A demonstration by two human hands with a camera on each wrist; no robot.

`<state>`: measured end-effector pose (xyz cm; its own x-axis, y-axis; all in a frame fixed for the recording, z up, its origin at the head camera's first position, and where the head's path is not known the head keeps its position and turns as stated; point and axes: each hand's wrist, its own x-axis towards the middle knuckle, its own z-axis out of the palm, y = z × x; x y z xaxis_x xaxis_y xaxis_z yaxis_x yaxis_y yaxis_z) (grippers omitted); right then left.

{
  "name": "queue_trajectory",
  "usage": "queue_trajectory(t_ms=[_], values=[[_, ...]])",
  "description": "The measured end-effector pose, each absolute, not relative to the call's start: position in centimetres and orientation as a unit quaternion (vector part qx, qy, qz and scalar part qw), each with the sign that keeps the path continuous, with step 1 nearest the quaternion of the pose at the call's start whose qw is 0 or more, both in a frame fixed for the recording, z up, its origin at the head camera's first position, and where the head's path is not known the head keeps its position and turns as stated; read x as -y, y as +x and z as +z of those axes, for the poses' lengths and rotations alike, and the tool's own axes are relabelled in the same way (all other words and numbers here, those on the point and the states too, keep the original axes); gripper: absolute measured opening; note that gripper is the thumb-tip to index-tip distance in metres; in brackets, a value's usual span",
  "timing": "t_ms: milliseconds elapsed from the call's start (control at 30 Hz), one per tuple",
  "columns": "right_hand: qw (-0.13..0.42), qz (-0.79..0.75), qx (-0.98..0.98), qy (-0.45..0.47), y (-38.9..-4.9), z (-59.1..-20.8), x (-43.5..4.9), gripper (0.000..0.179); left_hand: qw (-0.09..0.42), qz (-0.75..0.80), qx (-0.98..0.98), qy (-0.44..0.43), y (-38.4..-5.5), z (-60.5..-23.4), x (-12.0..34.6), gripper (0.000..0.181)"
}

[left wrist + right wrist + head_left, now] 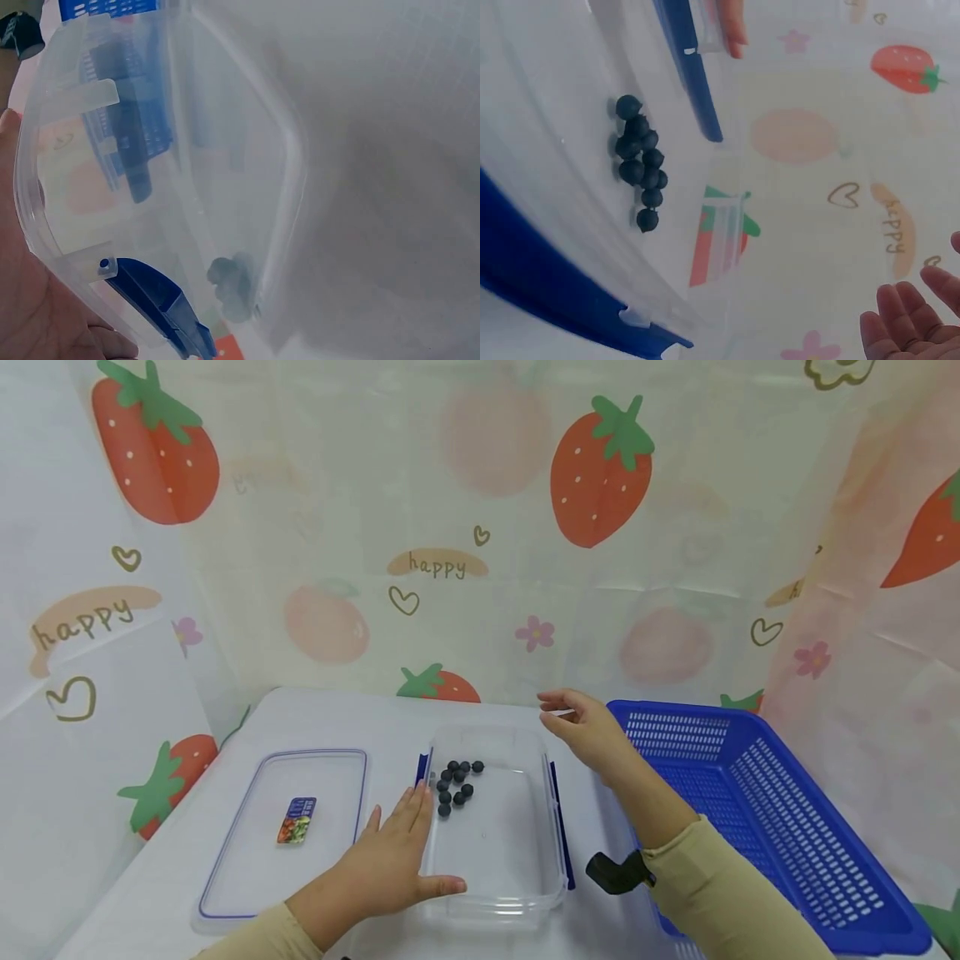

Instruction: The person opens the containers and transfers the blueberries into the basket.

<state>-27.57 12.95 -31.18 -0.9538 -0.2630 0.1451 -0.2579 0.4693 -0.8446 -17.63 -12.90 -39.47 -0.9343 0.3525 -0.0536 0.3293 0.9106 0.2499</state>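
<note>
A clear plastic box (495,860) stands uncovered on the table, blue latches hanging at its two long sides. Inside, near its left wall, lies a cluster of dark blueberries (442,786), seen sharply as blueberries (631,172) in the right wrist view. My left hand (390,860) lies along the box's left side, fingers straight against it and the thumb spread over the near rim. Above the box's far right corner my right hand (588,731) hangs in the air, its fingers loosely bent with nothing in them.
To the left, a clear lid (247,872) with a blue seal lies flat, bearing a small printed label (297,820). A blue plastic basket (802,802) stands right of the box, below my right forearm. A strawberry-print curtain (337,468) closes off the back and sides.
</note>
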Motion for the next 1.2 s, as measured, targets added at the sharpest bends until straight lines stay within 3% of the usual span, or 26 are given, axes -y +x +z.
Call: queue_trajectory(t_ms=[533, 900, 1200], values=[[0.044, -0.502, -0.853, -0.133, -30.4, -33.0, -8.7, 0.036, 0.049, 0.105, -0.977, 0.177, -17.3, -39.3, 12.9, 0.132], [0.109, -0.488, -0.848, -0.177, -32.2, -35.2, -5.7, 0.032, 0.050, 0.108, -0.976, 0.179, -17.5, -39.5, 12.9, 0.132], [0.178, -0.496, -0.839, -0.131, -33.8, -36.8, -3.9, 0.020, 0.050, 0.108, -0.976, 0.184, -17.5, -39.5, 13.0, 0.131]])
